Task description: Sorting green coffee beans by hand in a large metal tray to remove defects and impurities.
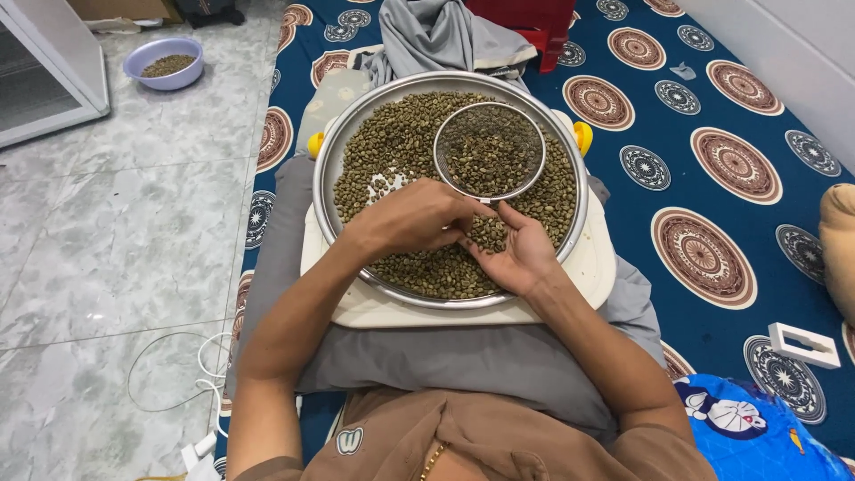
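Green beans (427, 267) are filling one steel tray (331, 142), with one round sieve (489, 150) lying on them. Right hand (515, 252) is cupping some beans, palm up, while left hand (411, 216) is pinching among them.

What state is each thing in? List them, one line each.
Round metal tray: heaped with green beans, resting on a white board.
Small mesh sieve: lying in the tray, holding some beans.
Left hand: palm down, fingers picking at the beans.
Right hand: palm up, cupping a few beans.
Purple bowl: on the floor, partly filled with beans.
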